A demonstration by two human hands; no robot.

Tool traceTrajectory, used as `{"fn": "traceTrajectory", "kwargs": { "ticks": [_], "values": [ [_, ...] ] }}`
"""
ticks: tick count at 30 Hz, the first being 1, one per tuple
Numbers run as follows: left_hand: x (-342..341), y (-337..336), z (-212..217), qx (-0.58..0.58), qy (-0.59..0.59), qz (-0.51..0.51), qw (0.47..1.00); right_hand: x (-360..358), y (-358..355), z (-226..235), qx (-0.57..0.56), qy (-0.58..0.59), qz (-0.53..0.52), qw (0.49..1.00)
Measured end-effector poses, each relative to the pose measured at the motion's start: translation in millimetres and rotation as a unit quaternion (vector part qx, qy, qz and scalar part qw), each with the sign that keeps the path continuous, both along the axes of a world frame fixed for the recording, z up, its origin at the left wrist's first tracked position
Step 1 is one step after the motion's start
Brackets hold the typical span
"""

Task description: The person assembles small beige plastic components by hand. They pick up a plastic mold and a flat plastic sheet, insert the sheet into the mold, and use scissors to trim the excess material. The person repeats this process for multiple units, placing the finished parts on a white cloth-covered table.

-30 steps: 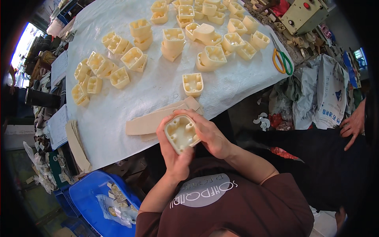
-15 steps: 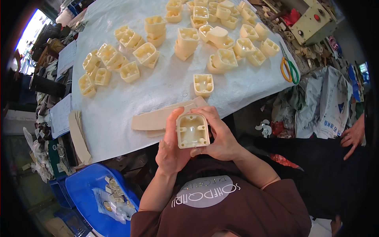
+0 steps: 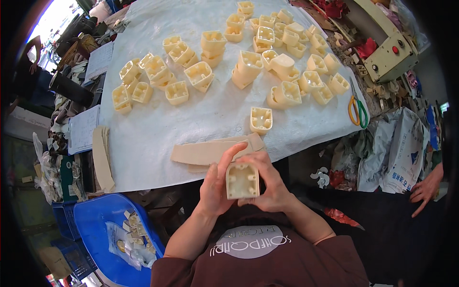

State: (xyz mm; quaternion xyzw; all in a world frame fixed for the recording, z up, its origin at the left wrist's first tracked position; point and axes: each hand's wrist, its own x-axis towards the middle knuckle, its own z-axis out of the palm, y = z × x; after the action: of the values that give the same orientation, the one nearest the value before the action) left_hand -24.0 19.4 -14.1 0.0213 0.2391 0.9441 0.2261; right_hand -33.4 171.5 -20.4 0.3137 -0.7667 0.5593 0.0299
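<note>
Cream plastic cup, hollow, with small posts inside, is held just off the near edge of the desk. The grip of the right hand is clasped on it from far and right sides; the left hand is along its left wall with fingers raised, and I cannot tell whether it presses. I judge the cup light and stiff, perhaps slightly slippery; the outer walls seem best for holding. Beige strips lie just beyond the hands, between this cup and a similar single cup. Many stacked cups crowd the farther area, with scissors at right.
</note>
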Motion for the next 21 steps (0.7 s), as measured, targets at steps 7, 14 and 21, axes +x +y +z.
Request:
{"fn": "traceTrajectory", "kwargs": {
  "ticks": [7, 14, 21],
  "values": [
    [-2.1, -2.4, -0.4, -0.119, 0.01, -0.027, 0.992, 5.2, -0.3, -2.3, -0.025, -0.012, 0.025, 0.999],
    [2.8, -0.4, 1.5, -0.07, -0.063, -0.01, 0.996, 4.7, -3.2, 0.8, -0.033, -0.045, 0.03, 0.998],
    [10.9, 3.2, 1.1, -0.134, 0.013, 0.022, 0.991, 2.2, 4.4, -8.3, -0.038, -0.065, 0.057, 0.996]
  ]
}}
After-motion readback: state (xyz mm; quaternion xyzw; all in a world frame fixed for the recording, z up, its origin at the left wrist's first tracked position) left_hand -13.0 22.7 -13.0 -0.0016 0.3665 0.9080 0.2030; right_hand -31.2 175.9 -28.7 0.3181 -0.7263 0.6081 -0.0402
